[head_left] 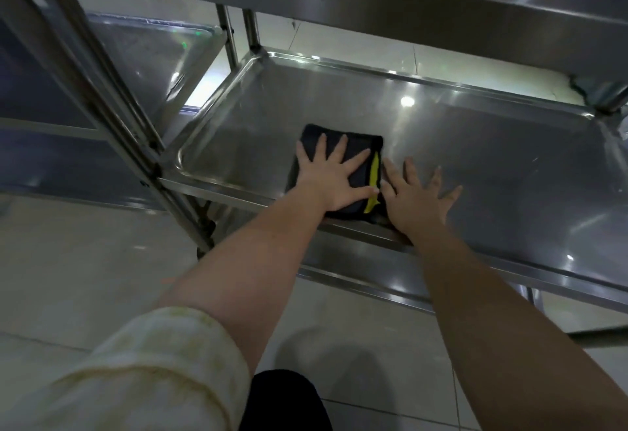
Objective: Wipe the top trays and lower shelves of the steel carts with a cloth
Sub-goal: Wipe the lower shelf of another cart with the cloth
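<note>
Both arms outstretched, left hand [331, 180] and right hand [413, 197] flat, fingers [341, 148] spread.

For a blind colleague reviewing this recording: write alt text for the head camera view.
A person's left hand presses a folded dark cloth flat on a steel cart's lower shelf; the right hand rests open on the shelf beside it.

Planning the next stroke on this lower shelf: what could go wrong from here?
1. The cloth under the left hand lies at the near edge of the lower shelf; a pull toward the person may drag it off.
2. The right hand lies flat on bare steel beside the cloth and may leave smears.
3. The upper tray hangs close overhead; rising could mean a bump.
</note>
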`<state>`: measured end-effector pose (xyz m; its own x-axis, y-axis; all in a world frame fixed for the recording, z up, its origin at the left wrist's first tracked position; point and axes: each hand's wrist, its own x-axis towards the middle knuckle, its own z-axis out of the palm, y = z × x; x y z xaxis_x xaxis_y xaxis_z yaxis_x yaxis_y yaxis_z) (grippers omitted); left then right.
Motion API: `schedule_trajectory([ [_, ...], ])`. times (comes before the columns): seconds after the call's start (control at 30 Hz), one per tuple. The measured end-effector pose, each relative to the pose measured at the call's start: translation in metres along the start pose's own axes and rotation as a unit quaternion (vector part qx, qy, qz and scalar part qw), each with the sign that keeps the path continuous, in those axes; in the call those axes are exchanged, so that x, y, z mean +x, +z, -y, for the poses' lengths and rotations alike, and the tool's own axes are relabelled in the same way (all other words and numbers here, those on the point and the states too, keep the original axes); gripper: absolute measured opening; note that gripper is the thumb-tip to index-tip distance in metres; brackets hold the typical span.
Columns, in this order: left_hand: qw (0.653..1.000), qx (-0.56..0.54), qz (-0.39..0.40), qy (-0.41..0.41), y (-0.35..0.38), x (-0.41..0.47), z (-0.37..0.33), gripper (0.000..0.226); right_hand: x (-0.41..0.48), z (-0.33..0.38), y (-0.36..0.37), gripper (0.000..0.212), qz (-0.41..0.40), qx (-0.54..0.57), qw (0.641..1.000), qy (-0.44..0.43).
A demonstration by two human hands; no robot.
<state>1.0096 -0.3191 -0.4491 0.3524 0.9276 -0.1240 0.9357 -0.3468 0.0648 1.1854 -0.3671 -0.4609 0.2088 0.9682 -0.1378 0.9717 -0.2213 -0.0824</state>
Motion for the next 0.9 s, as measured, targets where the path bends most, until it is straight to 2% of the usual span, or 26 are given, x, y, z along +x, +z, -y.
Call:
schedule_trajectory([
  [0.07, 0.999, -0.011, 0.009, 0.037, 0.001, -0.001, -0.011, 0.085, 0.001, -0.001, 0.001, 0.050, 0.009, 0.008, 1.000, -0.001],
  [0.17, 0.999, -0.043, -0.003, 0.031, -0.001, -0.006, 0.026, 0.091, 0.002, -0.007, 0.001, 0.050, 0.009, 0.015, 1.000, -0.008],
  [0.27, 0.998, -0.039, -0.018, -0.048, -0.009, -0.021, 0.106, 0.096, 0.002, -0.008, 0.001, 0.051, 0.006, 0.014, 1.000, -0.009],
  [0.37, 0.990, -0.046, 0.028, -0.128, -0.018, -0.039, 0.170, 0.102, 0.002, -0.003, 0.002, 0.054, 0.003, 0.000, 1.000, -0.005],
  [0.47, 0.988, -0.028, 0.055, -0.143, -0.016, -0.033, 0.149, 0.095, 0.002, 0.001, 0.003, 0.057, 0.001, -0.013, 1.000, 0.001],
  [0.6, 0.998, -0.016, 0.045, -0.051, -0.005, -0.017, 0.034, 0.089, 0.001, -0.001, 0.003, 0.056, 0.005, -0.010, 1.000, 0.003],
  [0.67, 0.998, -0.024, 0.055, -0.016, -0.003, -0.018, 0.002, 0.090, 0.001, -0.004, 0.002, 0.056, 0.010, -0.007, 1.000, 0.001],
  [0.77, 0.998, -0.041, 0.044, -0.017, -0.004, -0.026, 0.031, 0.094, 0.002, -0.007, 0.002, 0.054, 0.014, 0.008, 1.000, -0.004],
  [0.9, 0.987, -0.051, 0.033, -0.151, -0.015, -0.046, 0.139, 0.106, 0.003, -0.005, 0.003, 0.055, 0.014, 0.013, 1.000, 0.000],
])
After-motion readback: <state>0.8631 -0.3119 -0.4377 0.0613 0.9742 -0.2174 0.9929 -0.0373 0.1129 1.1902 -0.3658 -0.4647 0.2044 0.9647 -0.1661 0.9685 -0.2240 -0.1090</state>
